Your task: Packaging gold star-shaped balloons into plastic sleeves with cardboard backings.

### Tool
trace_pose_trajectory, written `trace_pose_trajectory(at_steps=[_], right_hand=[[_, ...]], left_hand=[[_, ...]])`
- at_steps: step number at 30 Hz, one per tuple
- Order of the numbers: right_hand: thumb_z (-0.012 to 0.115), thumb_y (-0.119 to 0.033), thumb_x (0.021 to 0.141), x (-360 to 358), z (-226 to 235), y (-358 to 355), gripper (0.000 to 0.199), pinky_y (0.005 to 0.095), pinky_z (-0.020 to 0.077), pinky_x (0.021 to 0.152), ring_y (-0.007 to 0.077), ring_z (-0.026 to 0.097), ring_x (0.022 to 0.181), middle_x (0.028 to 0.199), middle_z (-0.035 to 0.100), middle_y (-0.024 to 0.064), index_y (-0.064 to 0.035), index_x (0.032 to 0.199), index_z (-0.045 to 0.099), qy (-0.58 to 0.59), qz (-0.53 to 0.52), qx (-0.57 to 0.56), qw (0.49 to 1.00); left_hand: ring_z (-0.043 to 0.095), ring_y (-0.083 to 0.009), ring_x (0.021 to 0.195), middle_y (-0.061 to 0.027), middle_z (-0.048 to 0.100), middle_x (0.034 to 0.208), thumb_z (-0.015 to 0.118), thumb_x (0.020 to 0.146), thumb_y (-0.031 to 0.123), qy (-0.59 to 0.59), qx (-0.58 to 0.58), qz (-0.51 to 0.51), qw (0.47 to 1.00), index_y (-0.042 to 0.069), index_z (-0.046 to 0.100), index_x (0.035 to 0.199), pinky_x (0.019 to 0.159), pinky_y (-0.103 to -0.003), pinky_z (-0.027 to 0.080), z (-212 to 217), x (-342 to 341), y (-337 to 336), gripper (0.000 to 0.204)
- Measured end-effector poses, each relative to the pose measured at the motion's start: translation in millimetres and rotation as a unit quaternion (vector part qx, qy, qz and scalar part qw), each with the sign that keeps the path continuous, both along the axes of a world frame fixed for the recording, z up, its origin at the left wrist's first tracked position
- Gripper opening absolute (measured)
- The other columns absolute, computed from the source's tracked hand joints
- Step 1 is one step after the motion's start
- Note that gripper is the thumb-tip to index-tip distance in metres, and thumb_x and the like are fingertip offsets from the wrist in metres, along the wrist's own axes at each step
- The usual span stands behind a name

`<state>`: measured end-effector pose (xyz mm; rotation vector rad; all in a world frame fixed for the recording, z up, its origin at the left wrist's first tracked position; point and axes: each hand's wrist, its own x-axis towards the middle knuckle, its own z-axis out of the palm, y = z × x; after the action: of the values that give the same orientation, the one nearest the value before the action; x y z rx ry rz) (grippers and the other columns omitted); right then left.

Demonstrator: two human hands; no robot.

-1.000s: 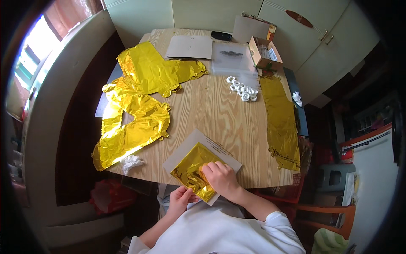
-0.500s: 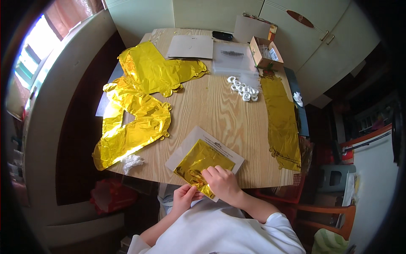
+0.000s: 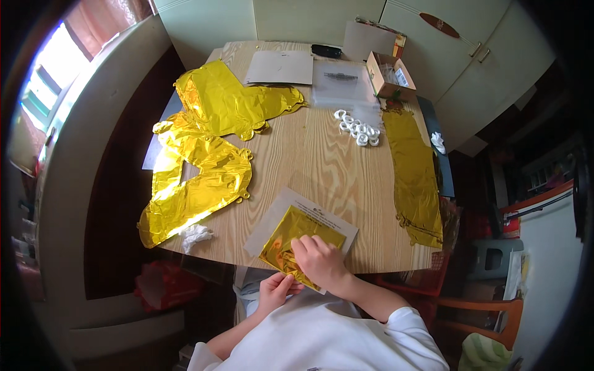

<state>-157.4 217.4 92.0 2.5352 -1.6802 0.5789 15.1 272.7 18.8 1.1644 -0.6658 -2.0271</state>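
A folded gold foil balloon (image 3: 299, 230) lies flat over a pale printed card (image 3: 339, 226) at the table's near edge, the two together like a flat packet. At its lower left edge my left hand (image 3: 278, 292) is closed, thumb and fingers pinching the rim; whether a clear bag is also in that pinch I cannot make out. My right hand (image 3: 320, 263) rests on the foil with curled fingers, gripping a crumpled part near the lower middle. Its fingertips are partly hidden.
Gold foil balloons (image 3: 207, 167) spread over the left side; another long gold foil piece (image 3: 416, 173) lies at the right edge. White ribbon rolls (image 3: 359, 130), clear plastic bags (image 3: 340, 86), a white card (image 3: 281, 67), and a small carton (image 3: 396, 93) stand farther back. Crumpled tissue (image 3: 196, 237) lies left.
My right hand has shifted slightly up and left over the foil, its fingers curling further. My left hand keeps its pinch on the edge. The view has moved a little.
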Motion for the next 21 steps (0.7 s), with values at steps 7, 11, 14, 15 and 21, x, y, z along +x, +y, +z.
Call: trace_pose_trajectory(at_steps=[7, 11, 14, 15, 21], right_hand=[[0.063, -0.012, 0.073, 9, -6, 1, 0.01, 0.0268, 0.051, 0.05, 0.0149, 0.059, 0.068, 0.073, 0.051, 0.0019, -0.0107, 0.073, 0.053, -0.001, 0.038, -0.009, 0.999], [0.063, -0.012, 0.072, 11, -3, 6, 0.009, 0.0274, 0.0508, 0.051, 0.0153, 0.058, 0.068, 0.072, 0.051, 0.0018, -0.0103, 0.075, 0.055, -0.021, 0.046, -0.005, 0.999], [0.063, -0.012, 0.072, 15, -1, 9, 0.009, 0.028, 0.0501, 0.052, 0.0157, 0.057, 0.067, 0.071, 0.05, 0.0018, -0.0103, 0.076, 0.055, -0.042, 0.049, -0.016, 0.998], [0.063, -0.012, 0.072, 16, -3, 10, 0.009, 0.0278, 0.0499, 0.052, 0.0156, 0.057, 0.067, 0.071, 0.05, 0.0017, -0.0104, 0.076, 0.055, -0.046, 0.052, -0.019, 0.997], [0.065, -0.016, 0.074, 13, -4, 11, 0.013, 0.0293, 0.0483, 0.062, 0.0169, 0.058, 0.074, 0.076, 0.053, 0.002, -0.0113, 0.084, 0.06, -0.034, 0.076, 0.038, 0.996]], left_hand=[[0.071, -0.0212, 0.087, -0.0136, 0.07, 0.096, 0.053, 0.101, 0.012, -0.002, 0.003, 0.003, 1.0, -0.005, 0.062, 0.099, 0.075, -0.029, 0.059, 5, -4, -1, 0.02], [0.07, -0.018, 0.08, -0.0123, 0.07, 0.09, 0.054, 0.1, 0.013, 0.004, -0.005, 0.022, 1.0, -0.005, 0.063, 0.096, 0.071, -0.028, 0.058, 5, -7, 0, 0.02], [0.064, -0.0114, 0.068, -0.0072, 0.068, 0.079, 0.056, 0.099, 0.014, -0.026, -0.042, 0.001, 0.999, -0.003, 0.065, 0.092, 0.062, -0.024, 0.053, -2, -5, 1, 0.02], [0.061, -0.0102, 0.065, -0.0057, 0.066, 0.076, 0.057, 0.099, 0.014, -0.057, -0.054, -0.017, 0.997, -0.002, 0.065, 0.092, 0.06, -0.024, 0.051, -5, -3, 1, 0.02], [0.056, -0.0081, 0.065, -0.0015, 0.062, 0.076, 0.056, 0.099, 0.016, -0.108, -0.089, -0.035, 0.99, 0.0, 0.067, 0.094, 0.06, -0.023, 0.045, -19, 1, 6, 0.019]])
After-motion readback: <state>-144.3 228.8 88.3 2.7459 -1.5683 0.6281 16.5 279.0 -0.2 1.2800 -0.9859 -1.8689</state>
